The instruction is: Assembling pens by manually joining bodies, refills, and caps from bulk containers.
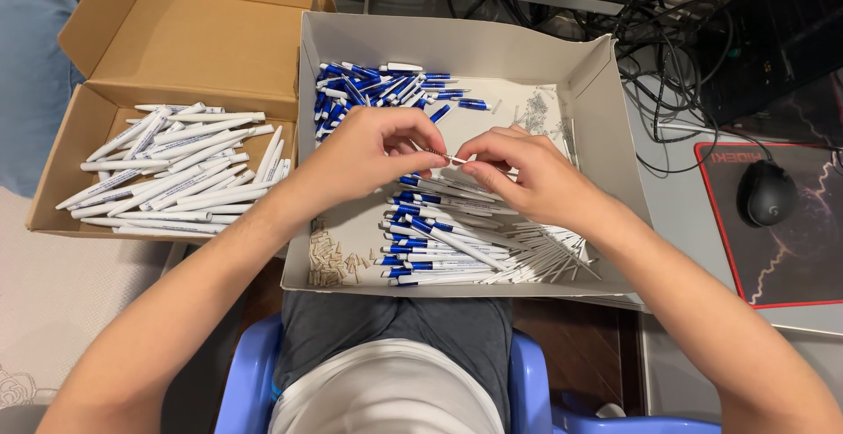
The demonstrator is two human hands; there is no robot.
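Hands met over a pale open carton [615, 74] on the lap: left hand [369, 157] and right hand [522, 175] each pinched one end of a thin refill [450, 159]. Blue-and-white pen parts [439, 232] lay beneath; left, a brown box [88, 135] held white pens [176, 170].

Box of finished pens [167, 170] left of parts tray [606, 74].

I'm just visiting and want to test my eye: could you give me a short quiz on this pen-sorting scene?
1. True or false: the brown box holds white pens.
2. What lies on the mat at the right? A) mouse B) cup C) phone
3. What do both hands pinch together over the white box?

Key:
1. True.
2. A, the mouse.
3. The left hand and right hand share a thin refill with a spring.
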